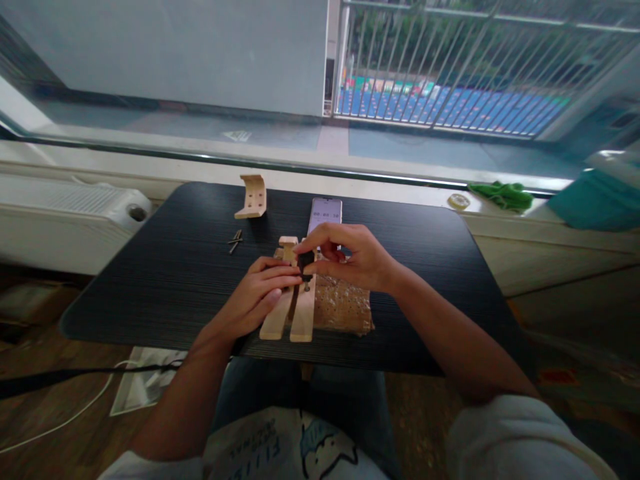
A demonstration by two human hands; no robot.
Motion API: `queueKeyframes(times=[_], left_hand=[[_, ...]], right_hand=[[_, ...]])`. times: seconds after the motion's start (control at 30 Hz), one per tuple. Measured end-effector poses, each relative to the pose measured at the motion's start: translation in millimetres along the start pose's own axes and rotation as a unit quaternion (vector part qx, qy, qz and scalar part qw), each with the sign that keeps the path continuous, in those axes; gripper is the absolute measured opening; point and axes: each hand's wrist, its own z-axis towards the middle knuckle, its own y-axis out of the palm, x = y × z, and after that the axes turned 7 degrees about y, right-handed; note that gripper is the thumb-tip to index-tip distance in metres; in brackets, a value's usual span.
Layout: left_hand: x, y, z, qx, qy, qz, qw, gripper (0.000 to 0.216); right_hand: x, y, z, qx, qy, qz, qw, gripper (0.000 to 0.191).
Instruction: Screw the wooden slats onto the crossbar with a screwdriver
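Observation:
Two long pale wooden pieces (301, 323) lie side by side on the table, pointing toward me. A small black part (305, 261) sits over them, pinched between the thumb and fingers of my right hand (350, 253); its exact kind I cannot make out. A screw-like metal bit (307, 287) shows just below it on the right-hand wooden piece. My left hand (263, 293) rests with fingers stretched out across the left wooden piece, fingertips close to the black part. Under the wood, to the right, is a brown board (345, 307) wrapped in clear plastic.
A curved wooden piece with holes (255, 197) stands at the back of the black table (415, 253). Several loose screws (235, 241) lie left of my hands. A phone (326, 212) showing a timer lies behind them. A tape roll (459, 201) and green cloth (503, 196) sit on the sill.

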Motion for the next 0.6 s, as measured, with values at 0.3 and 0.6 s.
queueKeyframes(times=[0.3,0.6], left_hand=[[2.3,-1.3,0.7,0.007,0.012,-0.007,1.0,0.042],[-0.9,0.3,-0.4,0.005,0.009,-0.008,1.0,0.044]], right_hand=[[3.3,1.9,-2.8,0.025,0.006,-0.036,0.999,0.019],[4.6,4.2,-4.4,0.048,-0.015,-0.085,0.995,0.018]])
